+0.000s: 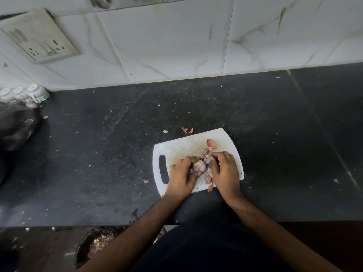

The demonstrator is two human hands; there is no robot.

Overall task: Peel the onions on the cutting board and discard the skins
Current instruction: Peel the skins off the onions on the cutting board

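A small purple onion (200, 166) sits over the white cutting board (180, 146), partly stripped of its skin. My left hand (181, 176) grips it from the left, fingers curled around it. My right hand (225, 170) pinches a flap of pink skin (206, 157) at the onion's top right. Loose pink skins (208, 177) lie on the board between my hands, and another piece of skin (211, 143) rests near the board's far edge.
The board lies on a dark stone counter (98, 154) below a tiled wall. Skin scraps (187, 130) lie off the board. A black bag (15, 126) and white jars (25, 94) stand at the left. A dark bin with skins (96, 244) sits below the counter edge.
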